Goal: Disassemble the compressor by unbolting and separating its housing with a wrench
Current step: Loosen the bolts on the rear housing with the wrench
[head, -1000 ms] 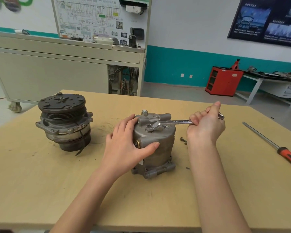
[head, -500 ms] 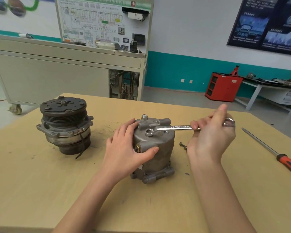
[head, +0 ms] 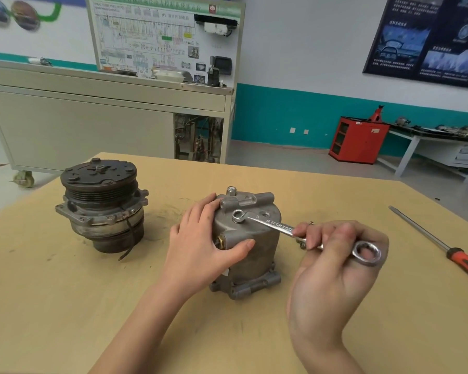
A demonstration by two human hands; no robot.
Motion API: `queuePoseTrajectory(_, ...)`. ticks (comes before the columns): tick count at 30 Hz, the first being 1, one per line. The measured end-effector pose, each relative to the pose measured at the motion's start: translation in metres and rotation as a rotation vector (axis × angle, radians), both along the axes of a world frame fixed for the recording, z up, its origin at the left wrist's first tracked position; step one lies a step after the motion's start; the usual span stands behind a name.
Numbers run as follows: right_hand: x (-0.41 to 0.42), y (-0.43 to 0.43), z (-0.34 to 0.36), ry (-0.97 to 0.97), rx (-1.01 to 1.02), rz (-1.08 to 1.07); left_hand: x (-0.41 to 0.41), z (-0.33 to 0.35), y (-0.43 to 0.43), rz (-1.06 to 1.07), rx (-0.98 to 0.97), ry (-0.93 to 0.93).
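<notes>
Grey metal compressor housing (head: 254,234) upright, tabletop (head: 65,306) centre. Left hand (head: 197,249) fingers curled round it. Right hand (head: 333,279) fingers clamped on wrench (head: 270,224), handle toward four o'clock. Keep open end seated, pull steadily.

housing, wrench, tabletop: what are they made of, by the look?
Housing: likely cast aluminium; dull grey, matte, slightly grainy skin with rounded cast bosses.
Wrench: steel, probably chrome-plated; bright mirror sheen, stamped lettering on the shaft.
Tabletop: wood or wood-look laminate; pale tan, matte, scuffed with dark smudges. The picture does not settle which.
</notes>
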State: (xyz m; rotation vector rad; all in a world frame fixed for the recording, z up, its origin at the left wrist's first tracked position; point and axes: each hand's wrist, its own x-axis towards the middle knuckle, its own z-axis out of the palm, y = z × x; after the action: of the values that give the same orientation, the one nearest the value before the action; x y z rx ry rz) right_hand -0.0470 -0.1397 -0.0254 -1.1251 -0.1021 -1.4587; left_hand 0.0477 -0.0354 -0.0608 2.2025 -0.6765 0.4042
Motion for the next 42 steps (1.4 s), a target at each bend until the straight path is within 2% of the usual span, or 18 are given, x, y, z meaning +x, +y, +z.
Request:
queuePoseTrajectory(3,0.002,-0.003,-0.004,0.006,0.115,-0.026,-0.001,0.001,0.000,0.001,0.006,0.011)
queuePoseTrajectory(9,0.001,-0.001,-0.013,-0.005,0.145,-0.010,-0.001,0.001,0.001,-0.014,0.004,0.017)
queuePoseTrajectory(15,0.020,-0.041,-0.001,0.043,0.385,0.268,0.000,0.003,0.001,-0.035,-0.024,0.018)
queuePoseTrajectory(19,0.065,-0.082,0.017,0.256,0.568,0.547,0.002,0.004,0.003,-0.056,-0.039,0.022)
queuePoseTrajectory(21,0.098,-0.092,0.028,0.477,0.635,0.637,0.002,0.003,0.003,-0.051,-0.041,0.021)
queuePoseTrajectory(23,0.129,-0.090,0.041,0.724,0.569,0.651,0.002,0.001,0.003,-0.045,-0.042,0.027)
queuePoseTrajectory(25,0.154,-0.079,0.053,0.959,0.307,0.517,0.002,0.000,0.003,-0.039,-0.043,0.036)
queuePoseTrajectory(27,0.175,-0.067,0.060,1.181,-0.183,0.185,0.001,0.001,0.003,-0.037,-0.033,0.046)
queuePoseTrajectory(29,0.187,-0.054,0.065,1.248,-0.692,-0.189,0.000,0.003,0.003,-0.037,-0.013,0.061)
queuePoseTrajectory(31,0.194,-0.040,0.068,1.220,-0.986,-0.351,-0.002,0.006,0.005,-0.041,0.018,0.076)
queuePoseTrajectory(34,0.201,-0.011,0.067,1.186,-1.288,-0.354,0.000,0.010,0.013,-0.113,0.082,0.128)
queuePoseTrajectory(37,0.195,0.029,0.065,1.095,-1.659,-0.278,0.003,0.018,0.029,-0.240,0.003,0.273)
queuePoseTrajectory(40,0.170,0.069,0.049,0.870,-2.156,-0.235,0.003,0.016,0.036,-0.297,0.055,0.342)
queuePoseTrajectory(41,0.159,0.078,0.044,0.760,-2.268,-0.242,0.001,0.014,0.036,-0.289,0.051,0.355)
queuePoseTrajectory(42,0.148,0.083,0.042,0.658,-2.293,-0.236,0.000,0.012,0.035,-0.274,0.009,0.373)
